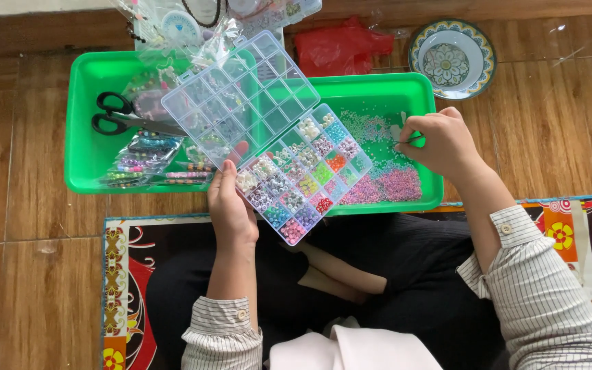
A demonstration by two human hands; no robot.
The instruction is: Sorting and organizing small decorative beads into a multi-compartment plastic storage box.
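- The left hand (231, 209) holds a clear bead box (289, 175) by its near edge, thumb up along the side, the grip clenched on the plastic. The box hangs tilted above the gap between two green trays, its open lid (241, 92) swung out over the left tray (80, 157).
- The right hand (443, 144) hovers over the right tray (419, 85), fingers pinched on something thin, perhaps a needle or thread; it is too small to tell which. That grip is closed.
- Loose small beads (385, 181), pink and pale, lie spread on the floor of the right tray, just under and beside the right hand.
- The box compartments hold sorted beads in many colours. Judging by the tilt, the box should be kept level or the lower cells may spill into one another; a hold nearer the hinge would likely steady it.
- The pinch looks best kept low, close above the loose beads, so that a dropped bead falls back into the tray rather than onto the wooden floor (29, 288).
- Scissors (114, 116) and bead packets (142, 154) lie in the left tray, under the lid; keeping the lid from brushing them seems wise.
- A red bag (340, 44) and a patterned bowl (452, 58) sit beyond the trays, well apart from both hands.
- The person sits cross-legged on a patterned mat (577, 233), the trays just in front of the knees.
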